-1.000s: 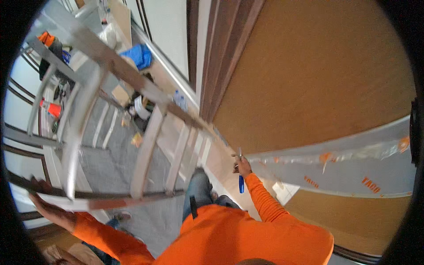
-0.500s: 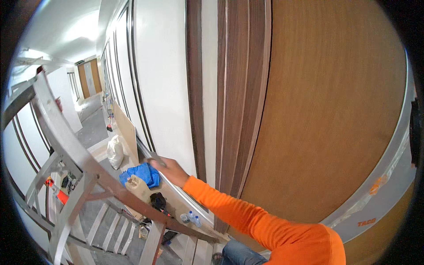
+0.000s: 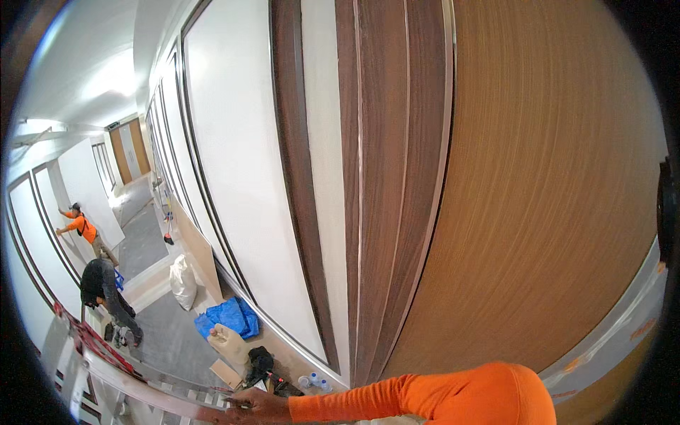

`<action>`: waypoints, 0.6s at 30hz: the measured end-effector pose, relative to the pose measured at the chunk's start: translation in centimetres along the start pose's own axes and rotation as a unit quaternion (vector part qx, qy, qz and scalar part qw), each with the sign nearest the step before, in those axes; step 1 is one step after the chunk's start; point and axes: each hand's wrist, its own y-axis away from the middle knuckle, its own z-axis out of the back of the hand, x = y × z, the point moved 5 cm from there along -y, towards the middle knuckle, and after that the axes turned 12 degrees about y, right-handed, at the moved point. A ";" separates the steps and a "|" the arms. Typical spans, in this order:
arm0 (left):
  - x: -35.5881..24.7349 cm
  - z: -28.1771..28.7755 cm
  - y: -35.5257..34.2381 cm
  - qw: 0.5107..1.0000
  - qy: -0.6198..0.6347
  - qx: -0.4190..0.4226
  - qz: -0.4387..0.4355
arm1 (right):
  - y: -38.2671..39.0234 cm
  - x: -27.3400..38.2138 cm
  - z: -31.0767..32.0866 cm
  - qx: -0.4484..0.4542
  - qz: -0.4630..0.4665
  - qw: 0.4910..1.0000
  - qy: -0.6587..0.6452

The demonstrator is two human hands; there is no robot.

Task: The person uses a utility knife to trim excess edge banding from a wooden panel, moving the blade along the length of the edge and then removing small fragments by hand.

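Note:
My right hand (image 3: 251, 406), in an orange sleeve (image 3: 361, 397), is low in the centre, fingers closed at the rail of the metal ladder (image 3: 134, 389); what exactly is inside them is too small and dark to make out. The ladder runs along the lower left, with red at its upper part. My left hand is out of sight. Beside me rise a white framed wall panel (image 3: 241, 142), dark wooden trim (image 3: 382, 177) and a brown wood-grain panel (image 3: 545, 184).
Below lie blue sheeting (image 3: 230, 319), a plastic jug (image 3: 228, 345), a white sack (image 3: 183, 283), bottles (image 3: 319, 382) and a leaning board (image 3: 195, 241). Down the corridor, a worker in orange (image 3: 85, 228) touches the left wall; another in dark clothes (image 3: 103, 297) bends over.
My view has swung up to the corridor and wall. My right hand, earlier raised with a tool, has dropped to the ladder. My left hand has left view; two workers now show clearly.

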 end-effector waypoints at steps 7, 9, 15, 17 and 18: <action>-4.1 -0.3 4.3 0.995 -0.100 -0.016 -0.023 | -5.8 -0.4 5.7 -0.113 -0.072 0.980 0.147; -4.9 -3.0 5.0 0.991 -0.131 0.009 -0.017 | -5.4 -0.7 9.9 -0.120 -0.068 0.982 0.127; -7.3 -6.7 2.9 0.972 -0.190 0.096 -0.100 | -7.4 -0.5 11.7 -0.072 -0.120 0.989 -0.034; -9.5 -8.0 1.7 0.955 -0.223 0.125 -0.150 | -7.4 -0.5 6.7 -0.024 -0.092 0.995 -0.018; -11.5 -9.2 0.8 0.939 -0.252 0.144 -0.187 | -7.5 -1.1 4.2 0.002 -0.082 0.996 -0.029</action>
